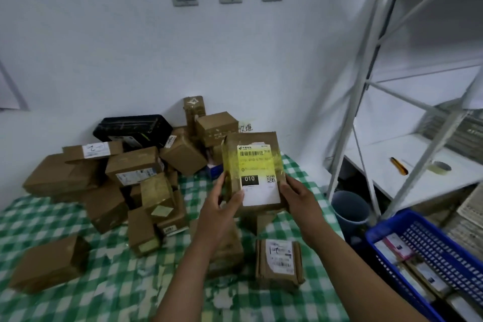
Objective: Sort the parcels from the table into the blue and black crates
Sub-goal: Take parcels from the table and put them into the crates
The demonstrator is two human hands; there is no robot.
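Labelled parcel [257, 172] was held upright between left hand [222, 206] and right hand [299, 198], both gripping its lower edges; parcel pile [125, 172] behind, blue crate [418, 256] at right.

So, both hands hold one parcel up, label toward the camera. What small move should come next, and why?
Likely carry the parcel right and down toward the blue crate. The left hand and right hand grip its lower edges, label marked 010 facing the person. The crate, already partly filled, is the only one in view; whether 010 belongs there I cannot tell.

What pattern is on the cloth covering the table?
The fabric tablecloth has green-and-white checks; head view shows it best.
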